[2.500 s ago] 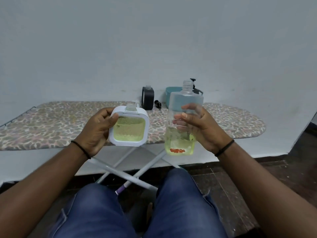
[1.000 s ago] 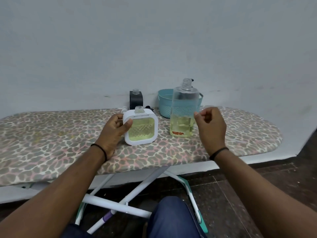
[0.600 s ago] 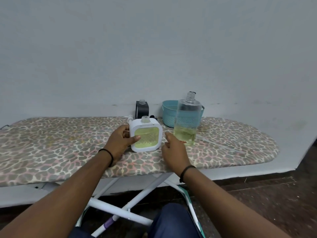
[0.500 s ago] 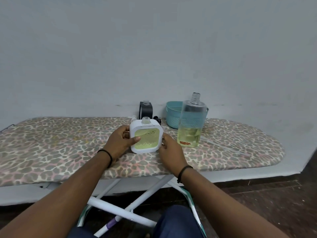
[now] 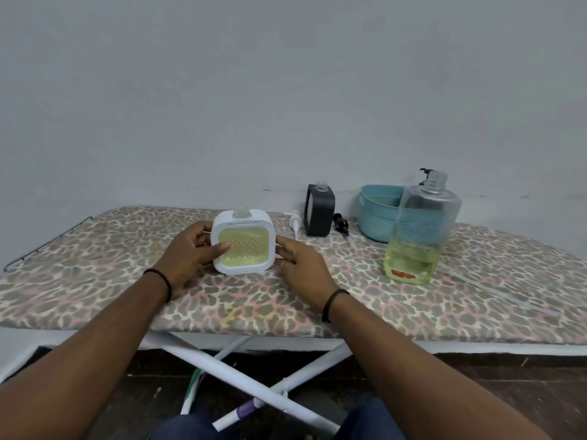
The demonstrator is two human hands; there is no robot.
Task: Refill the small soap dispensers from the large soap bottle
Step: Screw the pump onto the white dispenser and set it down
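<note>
One square white plastic soap dispenser (image 5: 243,242) with a yellow-green window is standing upright on the leopard-print ironing board (image 5: 95,281). The left hand (image 5: 187,255) is gripping its left side, thumb curled across the front; the right hand (image 5: 300,265) is touching its right edge with relaxed, straight fingers. One black dispenser (image 5: 319,209) is standing behind, two loose pumps (image 5: 295,221) lying beside it. One large clear soap bottle (image 5: 419,230), uncapped and roughly a third full, is standing to the right, before one teal basket (image 5: 376,214).
</note>
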